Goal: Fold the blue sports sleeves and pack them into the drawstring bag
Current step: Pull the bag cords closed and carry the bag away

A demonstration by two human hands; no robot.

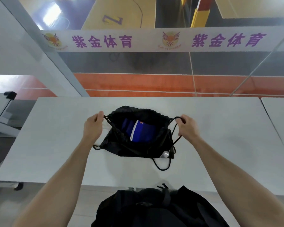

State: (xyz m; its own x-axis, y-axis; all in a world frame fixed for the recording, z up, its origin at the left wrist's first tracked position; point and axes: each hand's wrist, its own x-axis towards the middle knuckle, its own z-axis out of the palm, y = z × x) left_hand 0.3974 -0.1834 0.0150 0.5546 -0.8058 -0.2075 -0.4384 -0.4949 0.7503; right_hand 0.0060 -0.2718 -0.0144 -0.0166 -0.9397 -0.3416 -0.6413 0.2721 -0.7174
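A black drawstring bag (134, 149) lies on the white table (56, 145) with its mouth open toward me. Folded blue sports sleeves (142, 131) with a white edge sit inside the opening. My left hand (93, 126) is closed on the cord at the bag's left side. My right hand (186, 126) is closed on the cord at the right side. Both cords run taut from the bag's mouth to my fists. A loose loop of cord (161, 166) trails onto the table in front of the bag.
A glass wall with a white banner (154, 40) stands just behind the table's far edge. A second table (279, 115) adjoins on the right. A small black device on a stand (10, 94) sits at the left. Dark clothing (154, 208) fills the bottom.
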